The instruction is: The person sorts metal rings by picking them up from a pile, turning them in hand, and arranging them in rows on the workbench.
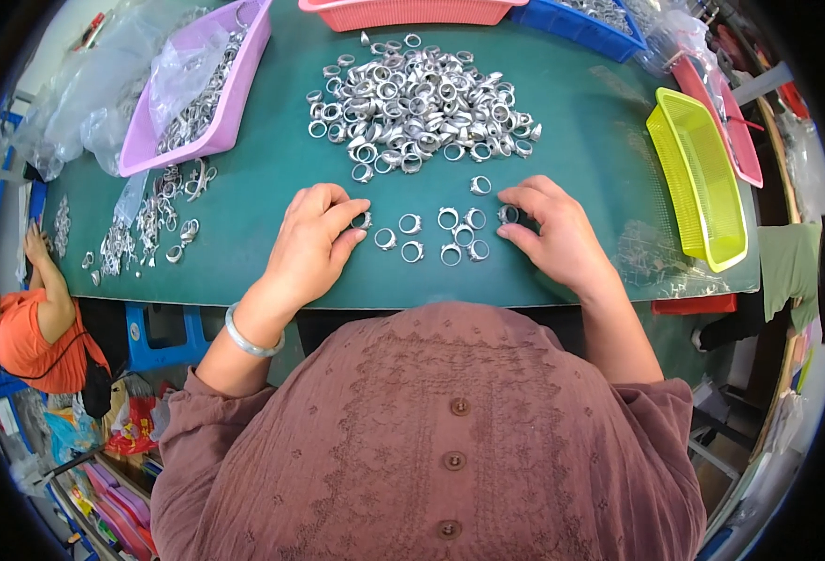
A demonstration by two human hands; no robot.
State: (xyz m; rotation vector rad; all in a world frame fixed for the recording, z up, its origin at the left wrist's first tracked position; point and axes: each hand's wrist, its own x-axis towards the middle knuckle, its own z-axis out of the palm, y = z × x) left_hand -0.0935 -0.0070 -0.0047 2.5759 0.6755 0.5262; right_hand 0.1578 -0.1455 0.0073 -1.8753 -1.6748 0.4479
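Observation:
My left hand (308, 241) rests at the green table's near side, thumb and forefinger closed on a silver ring (363, 221). Opposite it, my right hand (559, 232) pinches another silver ring (509, 214) between thumb and fingertips. Several loose rings lie between the hands: a small group (411, 223) nearer the left one and a tighter cluster (464, 234) nearer the right. One single ring (480, 185) sits a little farther up. Beyond them spreads a large heap of silver rings (422, 103).
A purple basket (235, 103) with metal pieces stands at left, beside small heaps of jewellery (118, 248). Pink (412, 14) and blue baskets (571, 28) line the far side. A yellow-green basket (702, 178) is at right. A person in orange (43, 323) works at far left.

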